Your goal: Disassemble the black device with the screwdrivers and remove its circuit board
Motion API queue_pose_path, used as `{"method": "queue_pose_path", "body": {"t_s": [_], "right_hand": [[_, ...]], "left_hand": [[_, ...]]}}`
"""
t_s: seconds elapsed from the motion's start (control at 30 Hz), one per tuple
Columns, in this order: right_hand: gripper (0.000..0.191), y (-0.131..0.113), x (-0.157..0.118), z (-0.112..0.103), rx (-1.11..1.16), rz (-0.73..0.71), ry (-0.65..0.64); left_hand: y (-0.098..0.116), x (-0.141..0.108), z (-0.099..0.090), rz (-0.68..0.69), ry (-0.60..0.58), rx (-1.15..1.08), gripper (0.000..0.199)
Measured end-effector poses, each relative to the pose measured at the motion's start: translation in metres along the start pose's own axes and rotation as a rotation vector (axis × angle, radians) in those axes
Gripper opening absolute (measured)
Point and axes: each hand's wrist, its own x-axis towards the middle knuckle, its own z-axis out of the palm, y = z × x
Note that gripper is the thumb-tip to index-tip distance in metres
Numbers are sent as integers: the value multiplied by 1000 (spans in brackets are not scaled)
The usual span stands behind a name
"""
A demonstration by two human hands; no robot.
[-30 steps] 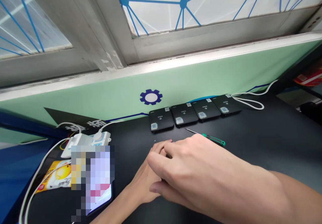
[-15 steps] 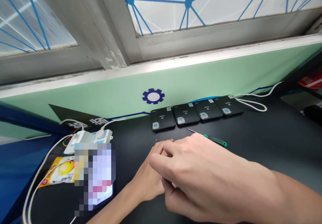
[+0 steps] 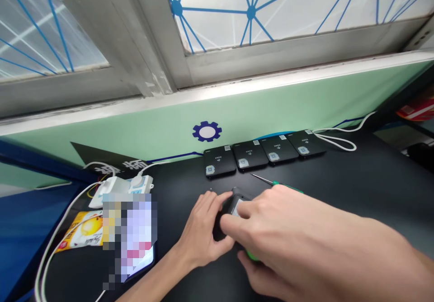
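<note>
My left hand [image 3: 203, 232] lies on the dark tabletop, its thumb and fingers curved around the near-left side of a small black device [image 3: 233, 192] with a pale label. Above that device my right hand [image 3: 288, 238] is closed, knuckles up, hiding much of it. A bright green piece [image 3: 252, 256] shows under the right fingers; its kind is hidden. Just beyond my right hand lies a screwdriver [image 3: 261, 178] with a thin metal shaft and a green handle, partly covered by the hand.
Several flat black boxes [image 3: 219, 161] with stickers stand in a row along the green wall. At left are a white power strip [image 3: 144, 185] with cables, a yellow-and-white packet [image 3: 84, 229] and a partly blurred phone [image 3: 139, 247]. A white cable [image 3: 346, 143] lies at right.
My right hand has shifted a little right, uncovering the black device and the green piece. My left fingers have spread from under it, and the view has tilted slightly.
</note>
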Motion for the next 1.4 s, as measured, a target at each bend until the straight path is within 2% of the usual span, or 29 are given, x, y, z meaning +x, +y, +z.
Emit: {"method": "queue_pose_path", "body": {"t_s": [0.1,0.17,0.23,0.33,0.43,0.6,0.77,0.9,1.13,1.23,1.3,1.37,1.4], "right_hand": [[15,3,-15,3,-16,75,-38],[14,6,-24,6,-46,111,25],[18,11,-29,9,-79,126,77],[24,17,-32,12,-97,131,95],[28,22,-32,13,-106,147,103],[27,31,-31,13,-98,139,164],[16,47,-22,9,-110,132,140],[14,55,-18,5,-109,132,138],[15,55,-21,7,-50,79,83],[11,52,-19,5,-34,88,77],[10,50,-19,3,-35,104,94],[10,48,-19,0,-41,129,108],[9,46,-20,-2,-39,139,116]], "left_hand": [[4,-1,1,99,98,-15,41],[5,-2,1,153,161,8,38],[5,-2,1,178,146,13,51],[3,-1,0,186,-24,1,85],[1,0,1,166,-147,9,98],[0,1,5,112,-126,36,91],[-2,3,7,91,-84,120,64],[-4,2,5,101,-92,94,63],[3,3,3,196,-26,214,50],[13,7,3,195,49,265,48],[24,8,-2,182,130,186,41],[39,5,-13,148,258,-1,33],[48,2,-20,112,286,-122,32]]}}
